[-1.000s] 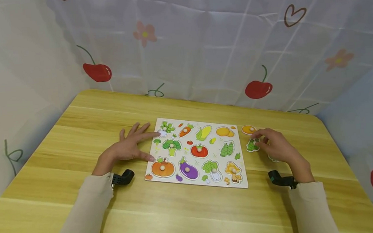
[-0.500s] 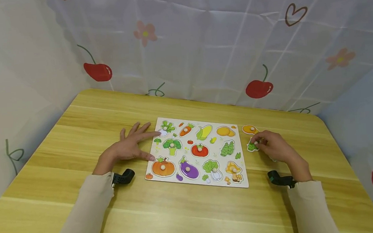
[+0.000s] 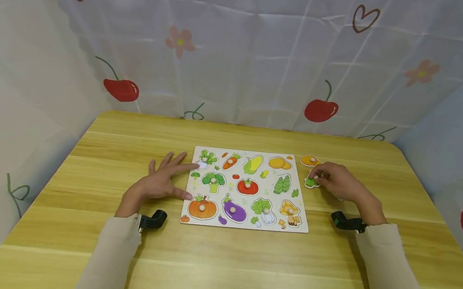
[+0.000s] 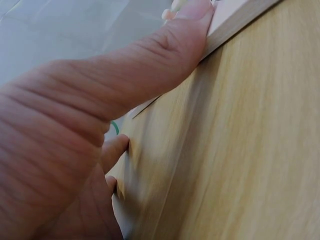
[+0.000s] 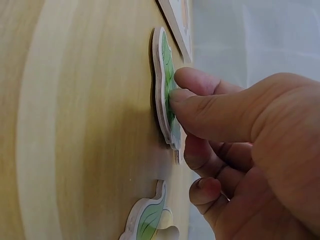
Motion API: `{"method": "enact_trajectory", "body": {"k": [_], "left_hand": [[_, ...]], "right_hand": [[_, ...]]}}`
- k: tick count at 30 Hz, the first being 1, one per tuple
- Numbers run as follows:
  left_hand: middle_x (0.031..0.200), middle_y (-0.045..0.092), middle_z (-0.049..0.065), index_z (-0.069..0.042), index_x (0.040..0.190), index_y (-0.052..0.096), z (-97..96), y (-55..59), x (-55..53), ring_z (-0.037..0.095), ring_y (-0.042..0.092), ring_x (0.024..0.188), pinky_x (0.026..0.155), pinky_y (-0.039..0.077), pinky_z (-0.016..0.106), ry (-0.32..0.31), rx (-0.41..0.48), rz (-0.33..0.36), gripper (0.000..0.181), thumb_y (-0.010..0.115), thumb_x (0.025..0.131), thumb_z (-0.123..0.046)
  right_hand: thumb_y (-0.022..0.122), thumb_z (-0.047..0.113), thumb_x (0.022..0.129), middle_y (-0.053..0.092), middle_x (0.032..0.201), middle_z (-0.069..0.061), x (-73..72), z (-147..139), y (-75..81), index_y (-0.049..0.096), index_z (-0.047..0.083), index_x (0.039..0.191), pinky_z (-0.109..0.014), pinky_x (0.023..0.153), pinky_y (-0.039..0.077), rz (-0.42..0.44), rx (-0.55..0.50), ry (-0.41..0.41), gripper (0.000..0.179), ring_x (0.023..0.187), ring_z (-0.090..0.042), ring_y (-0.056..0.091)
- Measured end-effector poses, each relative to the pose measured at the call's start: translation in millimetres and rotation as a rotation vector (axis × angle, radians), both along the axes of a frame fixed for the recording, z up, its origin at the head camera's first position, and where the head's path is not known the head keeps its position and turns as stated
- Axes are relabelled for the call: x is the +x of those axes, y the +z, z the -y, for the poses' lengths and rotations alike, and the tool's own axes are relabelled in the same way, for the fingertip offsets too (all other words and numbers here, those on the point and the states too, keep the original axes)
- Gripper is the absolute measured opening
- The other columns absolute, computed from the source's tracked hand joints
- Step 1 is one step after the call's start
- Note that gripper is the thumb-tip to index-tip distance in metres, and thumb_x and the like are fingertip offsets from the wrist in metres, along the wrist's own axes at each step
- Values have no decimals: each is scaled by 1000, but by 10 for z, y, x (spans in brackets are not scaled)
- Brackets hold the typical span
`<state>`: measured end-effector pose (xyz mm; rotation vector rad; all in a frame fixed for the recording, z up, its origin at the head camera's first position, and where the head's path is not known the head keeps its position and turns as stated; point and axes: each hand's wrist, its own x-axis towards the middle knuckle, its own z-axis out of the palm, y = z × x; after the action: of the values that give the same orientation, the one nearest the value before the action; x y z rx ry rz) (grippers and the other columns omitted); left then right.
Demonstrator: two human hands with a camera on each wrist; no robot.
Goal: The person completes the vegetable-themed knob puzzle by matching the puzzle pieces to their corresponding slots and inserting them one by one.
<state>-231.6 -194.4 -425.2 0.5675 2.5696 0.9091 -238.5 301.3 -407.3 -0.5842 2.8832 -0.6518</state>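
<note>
A wooden puzzle board [image 3: 268,194] with printed vegetables lies on the table. My left hand [image 3: 161,179] has its fingers spread at the board's left side, thumb and index fingertip on its edge; the left wrist view shows the thumb [image 4: 165,60] pressing there. My right hand [image 3: 340,183] pinches a green bamboo-shoot puzzle piece [image 3: 310,182] with thumb and index finger, just right of the board. In the right wrist view this piece [image 5: 165,85] is close over the table, its knob hidden by the fingertips. The other right fingers are curled loosely.
A yellow-orange potato puzzle piece [image 3: 307,160] lies behind the green one. Another knobbed piece with green leaves [image 5: 149,220] lies nearer me, mostly hidden under the right hand in the head view. A printed curtain [image 3: 250,70] stands behind the table.
My right fingers have come down onto the bamboo-shoot piece and pinch it; the hand has shifted slightly left. The left hand and the board have stayed in place.
</note>
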Motion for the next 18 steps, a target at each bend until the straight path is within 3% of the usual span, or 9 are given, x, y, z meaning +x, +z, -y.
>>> {"method": "enact_trajectory", "body": {"k": [18], "left_hand": [[168, 8, 18, -25, 152, 45, 2, 1, 3, 48, -12, 152, 108, -19, 73, -3, 3, -9, 88, 84, 76, -48]], "right_hand": [[62, -6, 93, 66, 96, -10, 33, 74, 78, 69, 4, 98, -31, 69, 46, -39, -30, 39, 14, 78, -18, 53]]}}
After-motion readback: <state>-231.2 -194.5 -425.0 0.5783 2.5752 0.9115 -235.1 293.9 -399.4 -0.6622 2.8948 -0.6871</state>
